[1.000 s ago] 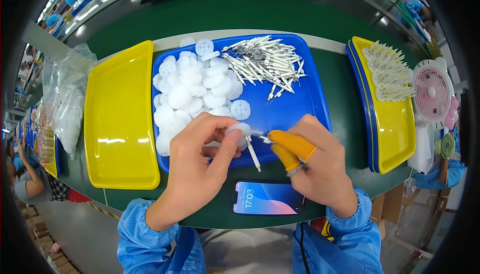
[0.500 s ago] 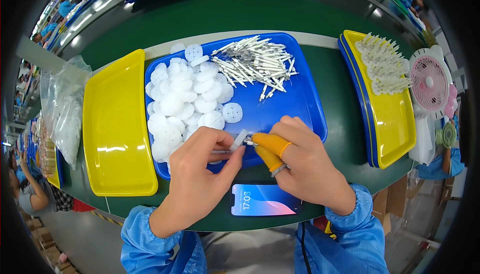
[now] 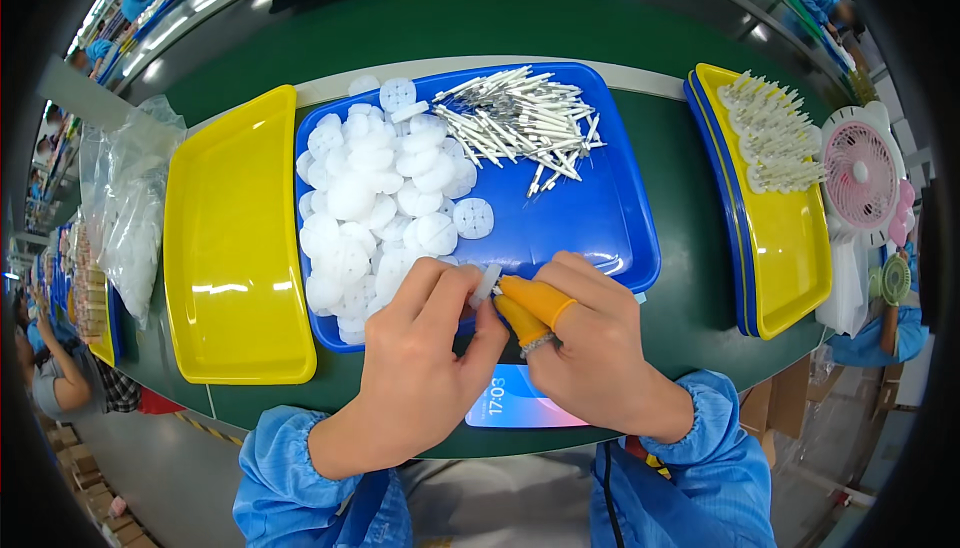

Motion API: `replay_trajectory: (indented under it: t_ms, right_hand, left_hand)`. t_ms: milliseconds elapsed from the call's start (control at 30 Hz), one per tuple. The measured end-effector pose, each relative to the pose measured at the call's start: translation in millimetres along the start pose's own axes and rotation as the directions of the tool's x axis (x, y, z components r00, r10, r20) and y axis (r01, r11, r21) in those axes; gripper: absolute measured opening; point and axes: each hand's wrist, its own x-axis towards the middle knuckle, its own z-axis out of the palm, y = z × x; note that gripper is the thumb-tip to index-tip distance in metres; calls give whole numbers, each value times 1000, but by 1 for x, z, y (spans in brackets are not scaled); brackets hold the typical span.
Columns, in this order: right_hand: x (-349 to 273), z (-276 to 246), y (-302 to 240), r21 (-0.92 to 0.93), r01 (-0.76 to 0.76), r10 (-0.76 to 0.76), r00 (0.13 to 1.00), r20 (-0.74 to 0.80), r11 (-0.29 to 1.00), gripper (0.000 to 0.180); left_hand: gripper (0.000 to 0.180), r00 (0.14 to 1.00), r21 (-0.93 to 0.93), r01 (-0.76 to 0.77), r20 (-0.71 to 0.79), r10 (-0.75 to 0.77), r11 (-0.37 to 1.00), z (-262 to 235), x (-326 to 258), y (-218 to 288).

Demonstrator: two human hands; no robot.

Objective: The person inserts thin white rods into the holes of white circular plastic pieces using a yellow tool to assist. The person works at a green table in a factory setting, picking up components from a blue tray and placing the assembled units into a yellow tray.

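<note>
Your left hand [image 3: 425, 348] grasps one white disc [image 3: 485, 286] between thumb and fingers, above the middle of the near edge of the one central blue tray [image 3: 575, 228]. Your right hand [image 3: 600, 333], with two orange finger covers [image 3: 540, 298] and one ring [image 3: 537, 344], brings its covered fingertips together at that disc; I cannot tell whether they clench a small part there. Inside the blue tray, a pile of discs [image 3: 375, 183], too many to count, lies along the left edge, and one heap of white sticks [image 3: 525, 118], likewise uncountable, lies by the far edge. One yellow tray [image 3: 235, 248] stands toward the left end of the green worktop [image 3: 685, 248], with one clear bag [image 3: 128, 213] beyond its left edge. A second yellow tray [image 3: 792, 273] tops a stack near the worktop's right end, its far half bearing one cluster of upright sticks [image 3: 770, 138]. One phone [image 3: 515, 406], partly hidden by your right hand, lies at the worktop's near edge; one pink fan [image 3: 860, 173] stands beyond the stack's right edge.
</note>
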Motion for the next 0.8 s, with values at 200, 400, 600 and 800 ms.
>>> replay_trajectory:
  t_ms: [200, 400, 600, 800]
  right_hand:
    - [33, -25, 29, -180, -29, 43, 996, 72, 983, 21]
    - [46, -28, 70, -579, 26, 21, 997, 75, 815, 20]
    - [30, -42, 34, -253, 23, 10, 992, 129, 967, 27]
    - [13, -36, 0, 51, -6, -7, 970, 244, 999, 47]
  left_hand:
    - [26, 996, -3, -9, -89, 8, 1000, -5, 7, -5]
    - [16, 995, -144, 94, -6, -96, 985, -14, 14, 2]
    - [13, 980, -226, 198, 57, -190, 954, -21, 15, 4]
    - [16, 989, -212, 145, 50, -138, 967, -18, 15, 2]
